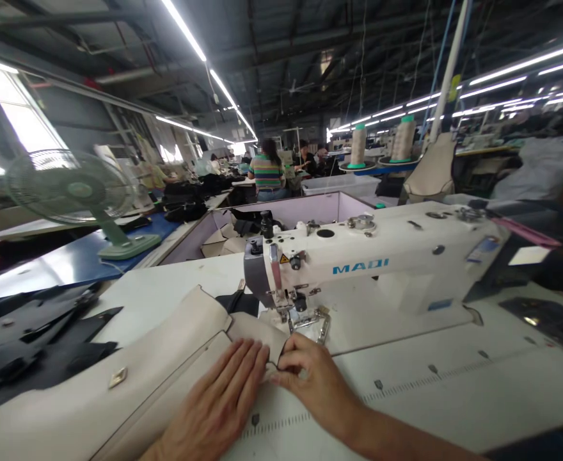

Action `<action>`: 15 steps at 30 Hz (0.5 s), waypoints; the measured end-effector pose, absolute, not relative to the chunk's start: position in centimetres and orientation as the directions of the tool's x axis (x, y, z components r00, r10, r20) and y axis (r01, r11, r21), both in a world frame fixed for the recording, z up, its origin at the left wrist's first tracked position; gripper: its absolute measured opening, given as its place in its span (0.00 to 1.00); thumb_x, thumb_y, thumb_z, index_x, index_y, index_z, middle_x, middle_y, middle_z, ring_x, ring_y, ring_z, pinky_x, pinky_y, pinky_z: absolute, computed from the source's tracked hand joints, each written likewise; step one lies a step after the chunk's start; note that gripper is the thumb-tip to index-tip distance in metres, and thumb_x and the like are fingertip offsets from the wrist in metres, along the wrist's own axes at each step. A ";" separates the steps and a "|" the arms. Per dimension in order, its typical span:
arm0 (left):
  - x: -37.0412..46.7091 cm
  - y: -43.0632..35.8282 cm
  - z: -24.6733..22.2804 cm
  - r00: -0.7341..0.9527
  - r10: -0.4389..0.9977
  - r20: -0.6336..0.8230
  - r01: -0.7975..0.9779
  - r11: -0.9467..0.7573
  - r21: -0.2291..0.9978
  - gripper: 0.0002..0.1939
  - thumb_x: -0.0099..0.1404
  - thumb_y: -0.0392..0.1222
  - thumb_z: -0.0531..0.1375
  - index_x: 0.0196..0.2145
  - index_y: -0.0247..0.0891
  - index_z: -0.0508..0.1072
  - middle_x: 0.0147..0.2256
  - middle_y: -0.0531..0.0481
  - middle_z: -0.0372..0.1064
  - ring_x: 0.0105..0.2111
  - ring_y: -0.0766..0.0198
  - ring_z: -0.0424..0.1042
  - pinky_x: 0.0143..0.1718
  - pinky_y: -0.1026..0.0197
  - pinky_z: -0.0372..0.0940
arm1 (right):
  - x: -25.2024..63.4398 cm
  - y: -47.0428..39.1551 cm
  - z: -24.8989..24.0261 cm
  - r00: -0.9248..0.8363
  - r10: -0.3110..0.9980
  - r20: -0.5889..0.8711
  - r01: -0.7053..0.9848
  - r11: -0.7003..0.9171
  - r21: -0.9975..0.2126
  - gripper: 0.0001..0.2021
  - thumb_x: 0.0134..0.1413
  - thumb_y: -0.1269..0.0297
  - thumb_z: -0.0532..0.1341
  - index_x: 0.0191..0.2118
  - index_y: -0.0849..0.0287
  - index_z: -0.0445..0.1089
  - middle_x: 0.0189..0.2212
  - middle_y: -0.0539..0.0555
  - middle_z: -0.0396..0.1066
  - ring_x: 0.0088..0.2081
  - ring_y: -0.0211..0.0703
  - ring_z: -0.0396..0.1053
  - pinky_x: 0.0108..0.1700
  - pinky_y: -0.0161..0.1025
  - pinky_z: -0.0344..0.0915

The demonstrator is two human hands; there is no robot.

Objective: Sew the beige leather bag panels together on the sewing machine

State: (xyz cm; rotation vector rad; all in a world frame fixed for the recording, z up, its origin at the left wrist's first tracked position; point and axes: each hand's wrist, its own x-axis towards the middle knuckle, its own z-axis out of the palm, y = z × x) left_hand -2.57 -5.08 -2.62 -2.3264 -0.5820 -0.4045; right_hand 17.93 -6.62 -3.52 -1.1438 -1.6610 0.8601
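Observation:
A beige leather-like bag piece [166,346] with dark edges stretches from the lower left up to the sewing machine [406,256]. My left hand [224,390] lies flat on it, fingers stretched out and side by side. Just right of that, my right hand [313,374] pinches the piece's dark-edged corner between thumb and fingers. Both hands are in front of the needle and presser foot area [288,310], close to the metal guide [320,325]. A small metal fitting [118,377] sits on the beige material. Whether the presser foot touches the piece cannot be made out.
Black bag pieces [36,333] are piled at the left. A green fan [80,189] stands on a blue table beyond them. Behind the machine is a lilac-walled bin [180,240] with beige and black pieces. Thread cones [357,147] stand behind. A person [268,173] is farther off.

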 end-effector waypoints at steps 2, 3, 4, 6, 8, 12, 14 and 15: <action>-2.6 -5.2 -2.6 0.820 0.292 0.492 0.538 -0.688 -0.487 0.18 0.71 0.31 0.46 0.54 0.29 0.67 0.53 0.43 0.67 0.54 0.54 0.65 0.61 0.51 0.51 | 17.9 -6.7 -3.3 -0.137 0.931 0.338 0.329 0.365 -0.871 0.07 0.46 0.76 0.70 0.26 0.59 0.74 0.30 0.46 0.66 0.32 0.34 0.68 0.38 0.31 0.62; -2.5 -5.3 -2.5 0.819 0.286 0.497 0.533 -0.699 -0.477 0.18 0.71 0.30 0.45 0.53 0.30 0.67 0.51 0.43 0.69 0.52 0.56 0.66 0.60 0.52 0.52 | 18.0 -6.7 -3.2 -0.137 0.921 0.365 0.344 0.390 -0.854 0.07 0.46 0.76 0.70 0.26 0.59 0.74 0.29 0.46 0.66 0.32 0.34 0.68 0.37 0.31 0.62; -2.4 -5.4 -2.4 0.824 0.280 0.493 0.525 -0.705 -0.477 0.18 0.71 0.29 0.45 0.52 0.30 0.68 0.49 0.44 0.71 0.50 0.57 0.68 0.58 0.53 0.54 | 18.1 -6.8 -3.2 -0.140 0.908 0.396 0.368 0.419 -0.830 0.07 0.46 0.76 0.70 0.26 0.58 0.74 0.28 0.45 0.66 0.31 0.34 0.68 0.37 0.31 0.63; -2.2 -5.5 -2.0 0.838 0.272 0.474 0.506 -0.714 -0.485 0.18 0.71 0.29 0.44 0.51 0.29 0.68 0.46 0.45 0.72 0.47 0.59 0.70 0.55 0.54 0.56 | 18.4 -7.0 -3.2 -0.149 0.872 0.467 0.462 0.479 -0.747 0.08 0.44 0.74 0.71 0.29 0.58 0.74 0.30 0.46 0.67 0.32 0.37 0.69 0.38 0.33 0.64; -2.0 -5.7 -1.6 0.843 0.287 0.456 0.502 -0.723 -0.474 0.18 0.71 0.28 0.43 0.50 0.30 0.67 0.44 0.46 0.73 0.44 0.59 0.71 0.53 0.55 0.59 | 18.7 -7.2 -3.3 -0.182 0.811 0.556 0.583 0.545 -0.603 0.15 0.41 0.72 0.73 0.37 0.58 0.72 0.37 0.49 0.69 0.39 0.42 0.69 0.43 0.37 0.66; -1.3 -6.3 -1.1 0.853 0.361 0.378 0.508 -0.741 -0.440 0.17 0.66 0.25 0.47 0.49 0.30 0.68 0.39 0.47 0.73 0.39 0.60 0.72 0.49 0.55 0.63 | 18.8 -7.4 -4.1 -0.403 0.634 0.660 0.680 0.690 -0.248 0.15 0.53 0.72 0.67 0.46 0.61 0.68 0.43 0.54 0.70 0.48 0.46 0.66 0.54 0.42 0.62; -0.8 -7.0 -1.5 0.862 0.416 0.290 0.506 -0.747 -0.432 0.16 0.64 0.26 0.51 0.47 0.31 0.70 0.38 0.47 0.73 0.38 0.60 0.71 0.46 0.56 0.64 | 18.9 -7.5 -4.8 -0.506 0.585 0.634 0.677 0.724 -0.127 0.06 0.61 0.74 0.59 0.43 0.63 0.68 0.40 0.55 0.72 0.46 0.44 0.67 0.53 0.41 0.63; -0.4 -7.3 -2.0 0.860 0.448 0.245 0.510 -0.747 -0.427 0.15 0.64 0.27 0.52 0.47 0.32 0.70 0.38 0.47 0.73 0.37 0.60 0.71 0.45 0.57 0.65 | 19.1 -7.6 -5.2 -0.552 0.568 0.611 0.671 0.738 -0.079 0.06 0.62 0.75 0.56 0.42 0.64 0.68 0.39 0.56 0.72 0.45 0.43 0.68 0.52 0.40 0.63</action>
